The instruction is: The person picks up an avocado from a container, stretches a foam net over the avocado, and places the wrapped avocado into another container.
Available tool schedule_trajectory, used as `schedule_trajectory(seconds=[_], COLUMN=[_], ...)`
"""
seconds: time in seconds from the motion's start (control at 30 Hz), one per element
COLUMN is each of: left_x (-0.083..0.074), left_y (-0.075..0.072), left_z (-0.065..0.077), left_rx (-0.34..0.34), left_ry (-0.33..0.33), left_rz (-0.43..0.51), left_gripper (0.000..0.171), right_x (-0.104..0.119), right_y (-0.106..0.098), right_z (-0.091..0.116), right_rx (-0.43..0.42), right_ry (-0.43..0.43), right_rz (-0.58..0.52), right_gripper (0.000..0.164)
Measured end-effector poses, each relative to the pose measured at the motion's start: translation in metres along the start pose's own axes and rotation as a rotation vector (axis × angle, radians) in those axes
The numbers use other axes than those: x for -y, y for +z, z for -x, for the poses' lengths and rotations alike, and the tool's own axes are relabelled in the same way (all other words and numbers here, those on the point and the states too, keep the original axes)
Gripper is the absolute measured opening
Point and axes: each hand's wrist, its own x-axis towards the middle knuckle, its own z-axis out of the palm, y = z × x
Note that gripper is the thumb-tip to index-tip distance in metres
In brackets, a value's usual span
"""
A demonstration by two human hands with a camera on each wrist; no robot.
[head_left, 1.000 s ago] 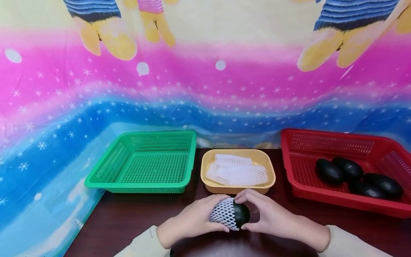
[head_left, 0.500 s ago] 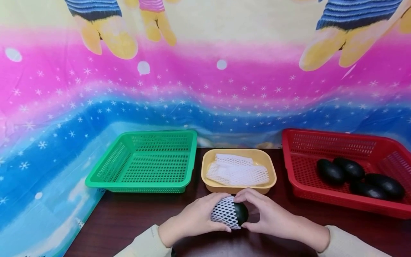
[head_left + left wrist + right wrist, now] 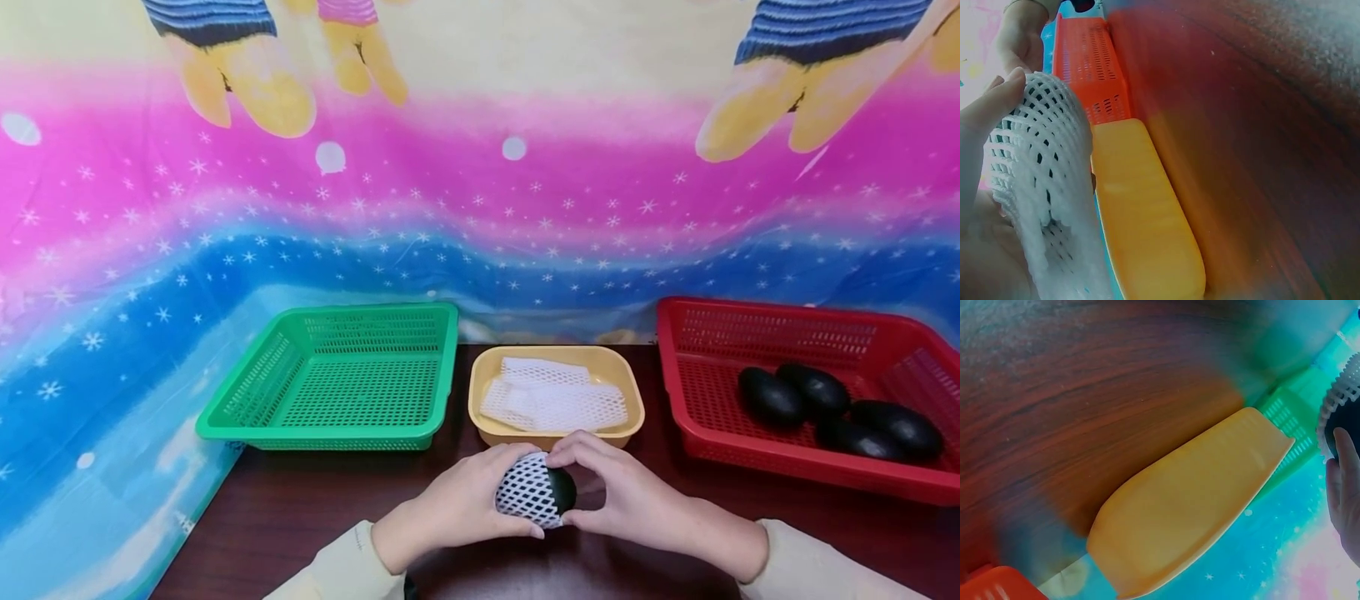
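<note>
A person's left hand (image 3: 467,502) curls its fingers around a dark oval fruit (image 3: 562,492) partly sleeved in white foam net (image 3: 525,492); the right hand (image 3: 637,498) grips its bare end between thumb and fingers. The fruit is near the front of a yellow tray (image 3: 498,434) holding more netting, on a dark wood desk (image 3: 322,492), with a green basket (image 3: 315,436) at left and a red basket (image 3: 750,458) of four similar fruits (image 3: 823,397) at right.
</note>
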Motion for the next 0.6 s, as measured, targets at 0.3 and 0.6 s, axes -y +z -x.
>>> schedule_trajectory(seconds=[0.3,0.6], left_x=[-0.0011,0.0013], left_y=[0.0047,0.007], left_z=[-0.0025,-0.001], left_rx=[0.032,0.04], left_ry=[-0.004,0.002], left_rz=[0.004,-0.007], left_gripper=[0.08,0.082], right_x=[0.0008,0.0006], right_y=[0.001,0.0081], right_z=[0.0014,0.0017], right_rx=[0.001,0.006], right_ry=[0.038,0.053], right_rz=[-0.01,-0.032], right_gripper=[0.053,0.055])
